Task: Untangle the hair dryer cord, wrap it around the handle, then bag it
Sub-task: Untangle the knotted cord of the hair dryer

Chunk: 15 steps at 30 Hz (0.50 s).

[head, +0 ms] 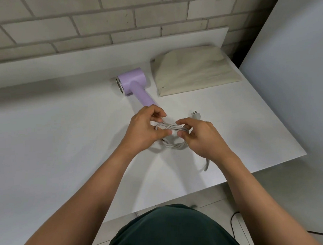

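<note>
A lilac plastic hair dryer is lying on its side on the white tabletop, at eleven o'clock from the hands, its round barrel toward the grey brick wall and its handle pointing toward five o'clock. The handle's lower end is disappearing behind the left hand, so where the cord leaves it is hidden.

The pale grey cord is sitting as a twisted, knotted bundle between the two hands. The left hand is curling its fingers around a loop at the bundle's nine o'clock end, thumb pressing against the strands. The right hand is pinching the three o'clock side between thumb and forefinger; its other fingers are tucked under and hard to make out. A loose stretch of cord is emerging from beneath the right wrist at five o'clock. The pronged white plug is resting on the tabletop just beyond the right hand, at twelve o'clock from it.

A flat cream cloth bag is lying at one o'clock, just beside the dryer's barrel; which side holds its opening is unclear.

At six o'clock a dark green shirt is being cut off by the frame edge, and a thin black cable is trailing across the floor at five o'clock.
</note>
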Each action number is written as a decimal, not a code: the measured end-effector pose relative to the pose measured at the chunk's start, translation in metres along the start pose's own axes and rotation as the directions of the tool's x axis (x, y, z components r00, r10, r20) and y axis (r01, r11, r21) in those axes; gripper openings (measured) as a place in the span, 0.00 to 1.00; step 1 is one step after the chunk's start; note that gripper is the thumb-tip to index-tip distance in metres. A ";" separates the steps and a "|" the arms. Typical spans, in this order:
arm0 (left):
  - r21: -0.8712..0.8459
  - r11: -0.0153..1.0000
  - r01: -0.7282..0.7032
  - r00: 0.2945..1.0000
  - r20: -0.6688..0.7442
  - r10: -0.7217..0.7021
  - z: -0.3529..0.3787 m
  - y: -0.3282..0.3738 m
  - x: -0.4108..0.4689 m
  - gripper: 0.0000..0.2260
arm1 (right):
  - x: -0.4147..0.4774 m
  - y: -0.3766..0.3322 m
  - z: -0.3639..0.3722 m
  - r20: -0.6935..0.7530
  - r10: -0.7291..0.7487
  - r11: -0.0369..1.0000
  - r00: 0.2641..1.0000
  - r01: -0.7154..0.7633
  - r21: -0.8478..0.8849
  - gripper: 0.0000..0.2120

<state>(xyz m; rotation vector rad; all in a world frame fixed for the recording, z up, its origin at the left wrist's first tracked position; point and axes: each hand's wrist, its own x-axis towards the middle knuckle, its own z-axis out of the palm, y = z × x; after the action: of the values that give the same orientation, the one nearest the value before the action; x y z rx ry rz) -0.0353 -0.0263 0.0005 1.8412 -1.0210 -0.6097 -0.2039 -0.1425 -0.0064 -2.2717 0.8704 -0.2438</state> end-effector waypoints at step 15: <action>0.415 0.904 -0.100 0.983 0.184 0.024 -0.009 0.019 0.016 0.08 | -0.002 0.003 0.003 -0.056 0.060 0.982 0.997 -0.049 0.184 0.08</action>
<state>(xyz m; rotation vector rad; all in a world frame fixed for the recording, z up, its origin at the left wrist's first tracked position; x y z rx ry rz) -0.0274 -0.0396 0.0214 2.1470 -1.4125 -0.5472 -0.2061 -0.1418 -0.0104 -2.0771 0.9023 -0.3554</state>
